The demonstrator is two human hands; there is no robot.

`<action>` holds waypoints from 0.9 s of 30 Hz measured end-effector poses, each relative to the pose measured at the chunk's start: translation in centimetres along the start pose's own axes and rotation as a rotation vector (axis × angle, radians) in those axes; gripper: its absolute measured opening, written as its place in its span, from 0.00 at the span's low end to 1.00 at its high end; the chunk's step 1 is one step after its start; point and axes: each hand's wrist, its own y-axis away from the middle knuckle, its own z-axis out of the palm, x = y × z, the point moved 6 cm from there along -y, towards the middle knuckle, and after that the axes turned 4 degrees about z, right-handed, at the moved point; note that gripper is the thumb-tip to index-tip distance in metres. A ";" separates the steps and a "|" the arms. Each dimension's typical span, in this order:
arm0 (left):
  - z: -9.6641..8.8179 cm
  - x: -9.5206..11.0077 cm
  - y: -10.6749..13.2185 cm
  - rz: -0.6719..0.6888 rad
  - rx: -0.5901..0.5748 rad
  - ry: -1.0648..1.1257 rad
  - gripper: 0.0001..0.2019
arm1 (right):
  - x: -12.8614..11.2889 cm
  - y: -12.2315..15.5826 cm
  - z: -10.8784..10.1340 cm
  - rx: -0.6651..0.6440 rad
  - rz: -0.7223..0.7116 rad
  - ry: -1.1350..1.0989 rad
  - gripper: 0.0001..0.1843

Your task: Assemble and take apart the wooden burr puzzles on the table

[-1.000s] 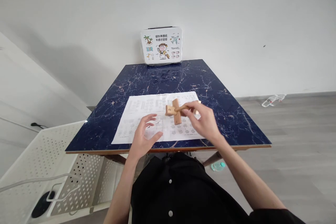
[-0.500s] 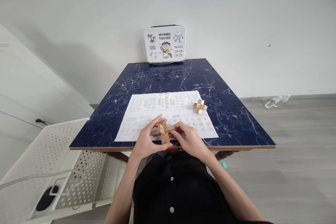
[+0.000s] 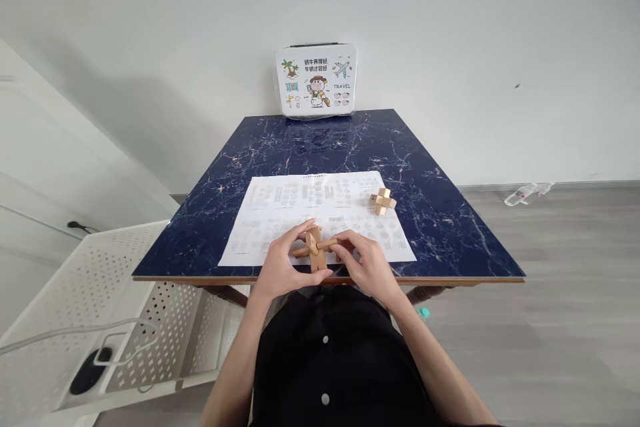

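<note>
A wooden cross-shaped puzzle [image 3: 315, 250] is held near the front edge of the dark blue marble table [image 3: 425, 213]. My left hand [image 3: 283, 267] grips its left side with curled fingers. My right hand [image 3: 365, 263] pinches its right arm. Under my hands lies a white printed sheet [image 3: 280, 203] with small diagrams. A second, smaller wooden burr puzzle [image 3: 383, 201] rests on the sheet's right part, apart from both hands.
A white illustrated box [image 3: 316, 82] stands at the table's far edge against the wall. A white perforated basket [image 3: 100, 320] with a dark round object sits on the floor at the left. A plastic bottle [image 3: 527, 192] lies on the floor at right.
My right hand brought the cross puzzle from above the sheet's right part down to the front edge, where my left hand took hold too. The small burr puzzle came into view.
</note>
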 end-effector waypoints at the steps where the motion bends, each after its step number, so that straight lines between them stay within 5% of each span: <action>1: 0.0 0.1 0.0 0.002 0.002 0.000 0.44 | 0.0 0.0 0.0 0.002 0.001 -0.005 0.09; 18: 0.0 -0.1 -0.2 -0.036 0.015 0.060 0.41 | 0.2 -0.3 -0.1 0.032 0.056 -0.086 0.11; 27: -0.1 -1.3 0.0 -0.082 -0.094 0.309 0.37 | 0.7 -0.2 -0.5 0.051 0.100 -0.260 0.14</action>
